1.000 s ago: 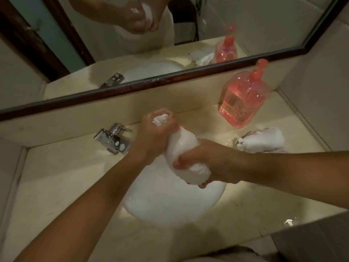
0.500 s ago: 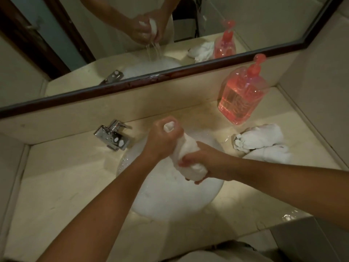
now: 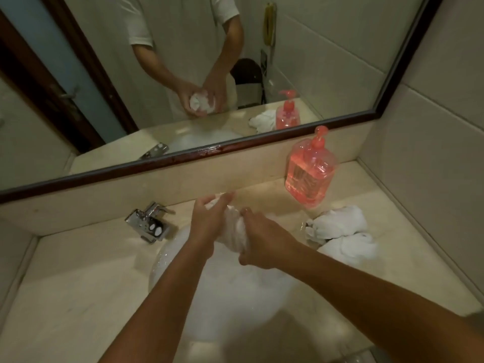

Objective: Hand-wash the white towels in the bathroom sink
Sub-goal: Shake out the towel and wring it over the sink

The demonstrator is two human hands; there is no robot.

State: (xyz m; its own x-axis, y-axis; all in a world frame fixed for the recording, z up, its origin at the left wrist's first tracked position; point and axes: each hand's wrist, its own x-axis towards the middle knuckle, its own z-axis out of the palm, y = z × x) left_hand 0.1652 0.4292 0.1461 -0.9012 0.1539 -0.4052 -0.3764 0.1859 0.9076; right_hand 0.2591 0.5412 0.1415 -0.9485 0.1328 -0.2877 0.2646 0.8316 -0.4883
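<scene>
- While held over the sink, the bunched towel lies between both hands.
- The left hand curls round its far end.
- The right hand grips its near side.

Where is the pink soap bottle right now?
Head view: the pink soap bottle stands back right on the counter, below the mirror, just behind the heaped towels.

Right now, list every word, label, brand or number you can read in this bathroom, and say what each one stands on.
No text here can be read.
Pink pump soap bottle: faint marks on its front, too blurred to read.
Chrome faucet: only bright glints, no lettering visible.
Gripped white towel: no print visible.
</scene>
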